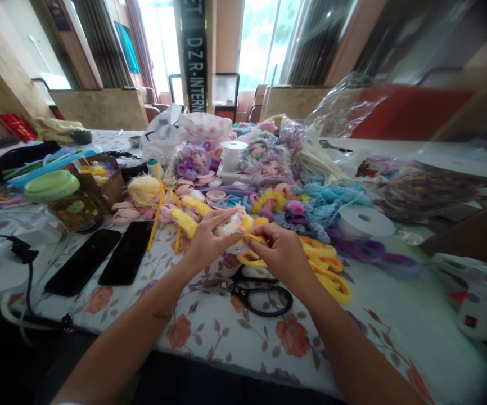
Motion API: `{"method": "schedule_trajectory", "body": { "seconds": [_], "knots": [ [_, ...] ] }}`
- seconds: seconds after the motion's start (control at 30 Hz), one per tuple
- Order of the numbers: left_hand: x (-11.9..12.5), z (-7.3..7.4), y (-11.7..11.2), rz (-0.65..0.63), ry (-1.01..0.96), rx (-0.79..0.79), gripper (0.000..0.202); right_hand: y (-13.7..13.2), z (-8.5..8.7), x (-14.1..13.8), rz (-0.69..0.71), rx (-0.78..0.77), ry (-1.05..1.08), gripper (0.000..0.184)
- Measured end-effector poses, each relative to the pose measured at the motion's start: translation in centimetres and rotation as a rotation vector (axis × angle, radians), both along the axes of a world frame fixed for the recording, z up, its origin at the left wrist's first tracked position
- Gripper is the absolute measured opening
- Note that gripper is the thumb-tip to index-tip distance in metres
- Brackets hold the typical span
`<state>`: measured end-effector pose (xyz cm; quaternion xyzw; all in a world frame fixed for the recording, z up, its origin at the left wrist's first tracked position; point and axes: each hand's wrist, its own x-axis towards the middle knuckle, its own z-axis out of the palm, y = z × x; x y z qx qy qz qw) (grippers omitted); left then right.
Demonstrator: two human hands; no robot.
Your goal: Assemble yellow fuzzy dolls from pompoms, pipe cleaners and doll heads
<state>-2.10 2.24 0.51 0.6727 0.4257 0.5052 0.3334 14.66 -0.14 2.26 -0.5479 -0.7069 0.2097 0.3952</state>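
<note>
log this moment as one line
left hand: grips yellow-white fuzzy piece | right hand: pinches yellow strand | scissors: flat on floral tablecloth, below both hands

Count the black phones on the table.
2. Both lie flat left of the left hand: one phone nearer the cable, the other phone beside it. Clutter may hide more.

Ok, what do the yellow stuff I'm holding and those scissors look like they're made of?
Yellow strands: soft, fuzzy fibre, matte, perhaps yarn or chenille; the blurred edges suggest fluff. Scissors: handles look like smooth black plastic with a faint sheen; blades mostly hidden.
</note>
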Motion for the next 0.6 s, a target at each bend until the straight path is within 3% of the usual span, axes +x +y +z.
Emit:
{"method": "schedule_trajectory", "body": {
  "seconds": [0.23,0.6],
  "knots": [
    [-0.53,0.52,0.28,-0.101,0.032,-0.037,0.046,0.19,-0.41,0.06,0.038,-0.086,0.151,0.023],
    [-1.04,1.10,0.10,-0.229,0.102,-0.174,0.053,-0.13,-0.70,0.46,0.096,-0.136,0.201,0.029]
  ]
}}
